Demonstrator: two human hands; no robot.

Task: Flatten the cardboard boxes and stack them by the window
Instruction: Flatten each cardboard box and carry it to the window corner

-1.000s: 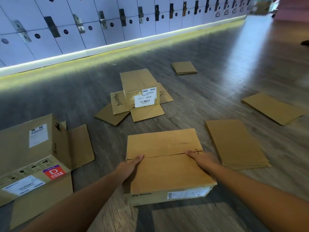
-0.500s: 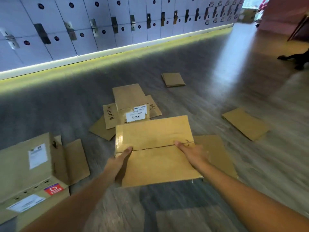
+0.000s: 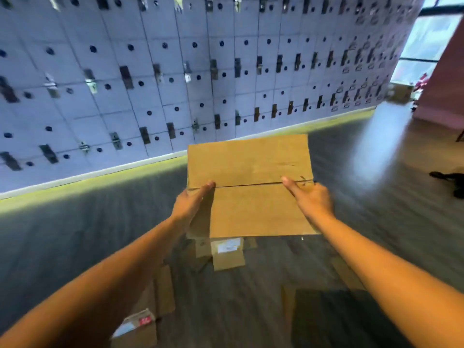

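Your left hand (image 3: 192, 205) and right hand (image 3: 310, 199) grip the closed cardboard box (image 3: 251, 184) above the labelled box (image 3: 227, 252); contents hidden.

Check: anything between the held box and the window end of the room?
Nothing visible. Both hands, left and right, hold the cardboard box off the floor. The floor toward the window looks bare; a carton sits near it. The picture is blurred.

Box (image 3: 251, 187) between left hand (image 3: 192, 205) and right hand (image 3: 310, 198); lockers (image 3: 175, 84) beyond grip; labelled box (image 3: 227, 252) below it; window (image 3: 424, 38) far right.
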